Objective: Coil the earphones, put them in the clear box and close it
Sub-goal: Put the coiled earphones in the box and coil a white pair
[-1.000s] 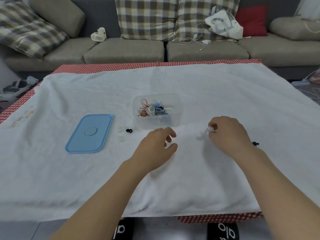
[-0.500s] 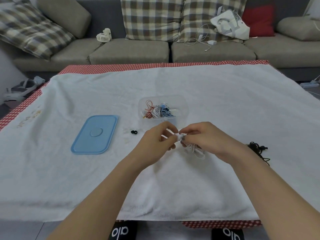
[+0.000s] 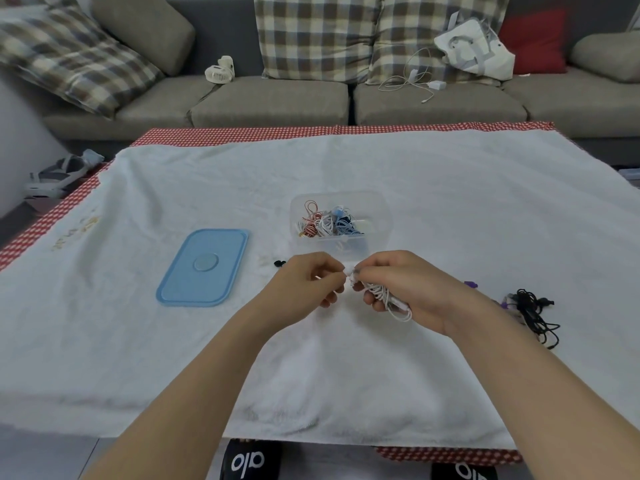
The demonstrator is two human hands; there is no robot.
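Note:
White earphones [image 3: 388, 297] hang in a loose bundle from my right hand [image 3: 412, 292], which grips them just above the towel. My left hand [image 3: 304, 284] pinches the end of the same white cord beside the right thumb. Just beyond both hands stands the clear box [image 3: 381, 211], open, holding several coiled earphones in red, white and blue. Its blue lid [image 3: 204, 266] lies flat to the left. Black earphones [image 3: 533, 313] lie tangled on the towel to the right.
A white towel [image 3: 450, 202] covers the table over a red checked cloth [image 3: 242, 135]. A small black earbud tip [image 3: 278, 263] lies between lid and box. A purple piece [image 3: 470, 284] sits by my right wrist. A sofa with cushions, a cable and a bag stands behind.
My right hand lifted the white earphones off the towel and carried them leftward. My left hand came up to meet it and took hold of the cord end.

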